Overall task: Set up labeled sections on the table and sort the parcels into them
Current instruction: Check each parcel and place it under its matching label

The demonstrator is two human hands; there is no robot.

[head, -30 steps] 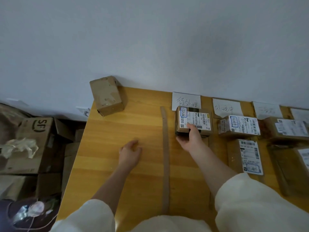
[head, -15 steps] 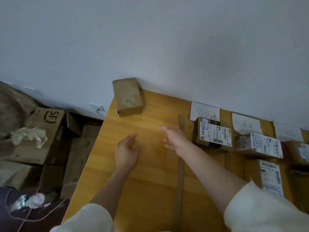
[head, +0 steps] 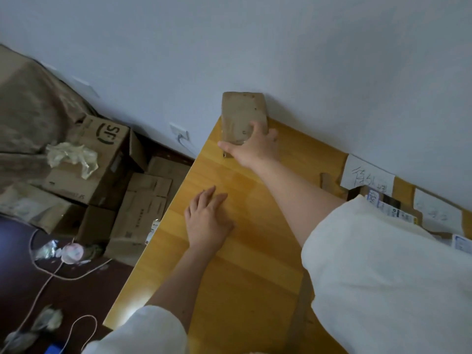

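Head view, right hand (head: 251, 146) gripping brown parcel (head: 241, 116), table (head: 255, 251) corner

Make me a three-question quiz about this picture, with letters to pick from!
1. Where is the plain box?
A. far corner by the wall
B. on the floor
C. on a chair

2. What colour is the table?
A. blue
B. yellow wood
C. black

3. What is the right hand doing?
A. gripping the plain box
B. resting flat
C. holding a pen

Answers:
1 A, it stands at the table's far corner against the wall.
2 B, the top is yellow wood.
3 A, its fingers wrap the box; the left hand lies flat.
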